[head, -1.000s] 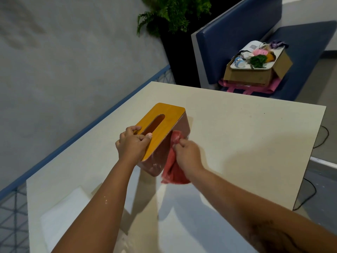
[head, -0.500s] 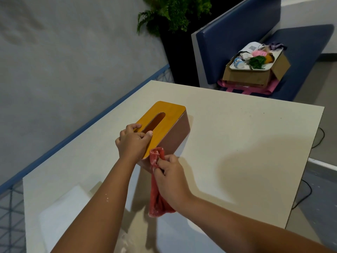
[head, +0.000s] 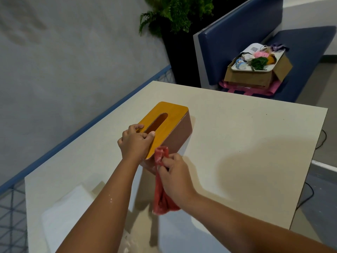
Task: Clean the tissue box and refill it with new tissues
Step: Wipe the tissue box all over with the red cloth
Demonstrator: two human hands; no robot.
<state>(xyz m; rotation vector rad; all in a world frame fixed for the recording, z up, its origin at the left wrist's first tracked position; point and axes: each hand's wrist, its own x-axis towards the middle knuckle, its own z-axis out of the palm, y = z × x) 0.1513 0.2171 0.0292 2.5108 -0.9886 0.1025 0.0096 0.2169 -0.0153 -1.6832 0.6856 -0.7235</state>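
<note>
Item: tissue box (head: 169, 128), wooden, amber lid with an oblong slot, reddish-brown side walls; stands on the cream tabletop (head: 246, 143), its near end seemingly tipped up a little, though contact underneath is hidden by the hands. Left hand (head: 135, 143): grip closed over the near corner of the lid, thumb lying along the lid edge beside the slot, fingers curled at the slot's near end, steadying the box. Right hand (head: 173, 177): grip pinched on a red cloth (head: 161, 194), the cloth's upper fold bunched just above the fingers and touching the box's near lower corner; the rest of the cloth hangs below the grip. Stage, as judged: cleaning is in hand, with the wipe now at the near corner and side wall; whether the lid top or the far walls are already wiped cannot be told from the surfaces. The slot shows only dark inside, no tissue rising through it, so refilling appears not yet done. A white stack, probably the new tissues (head: 67, 210), lies on the tabletop below and to the left of the left grip, well apart from the box and untouched. Remaining, as judged: finish wiping, put the cloth down, open the box, load the stack, draw a sheet through the slot.
</note>
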